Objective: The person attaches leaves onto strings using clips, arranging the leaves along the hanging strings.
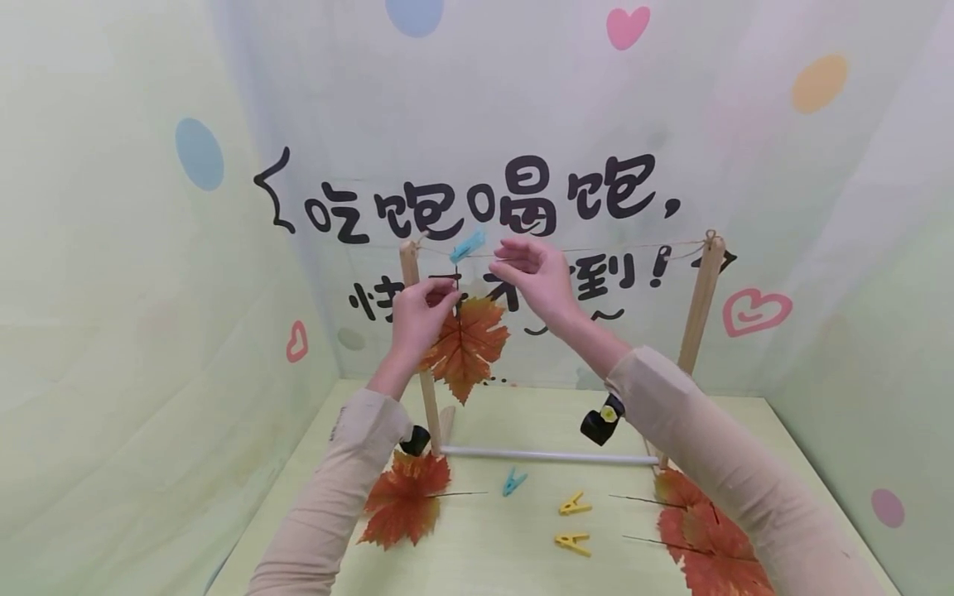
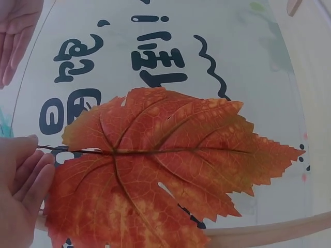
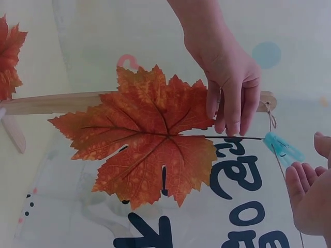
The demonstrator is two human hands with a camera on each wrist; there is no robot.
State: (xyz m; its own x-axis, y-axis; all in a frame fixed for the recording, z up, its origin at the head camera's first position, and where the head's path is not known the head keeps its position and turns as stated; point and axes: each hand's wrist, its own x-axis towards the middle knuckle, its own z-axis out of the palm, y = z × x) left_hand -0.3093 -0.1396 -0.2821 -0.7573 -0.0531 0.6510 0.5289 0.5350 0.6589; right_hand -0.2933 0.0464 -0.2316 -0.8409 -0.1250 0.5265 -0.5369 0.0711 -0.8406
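An orange-red artificial maple leaf (image 1: 468, 343) hangs tip down below the string, its dark stem pointing up. My left hand (image 1: 425, 310) pinches that stem between thumb and fingers, as the left wrist view also shows. The stem's upper end meets a blue clothespin (image 1: 468, 247), which sits tilted on the string (image 3: 282, 168) near the left post. My right hand (image 1: 538, 277) is just right of the clothespin, apart from it, fingers loosely bent with nothing held. In the right wrist view, the clothespin (image 3: 283, 148) lies between both hands.
The string runs between a left wooden post (image 1: 409, 265) and a right wooden post (image 1: 701, 306), joined low by a white rod (image 1: 547, 455). On the table lie another blue clothespin (image 1: 513, 482), yellow clothespins (image 1: 572, 542), a leaf (image 1: 406, 501) at left and more leaves (image 1: 708, 538) at right.
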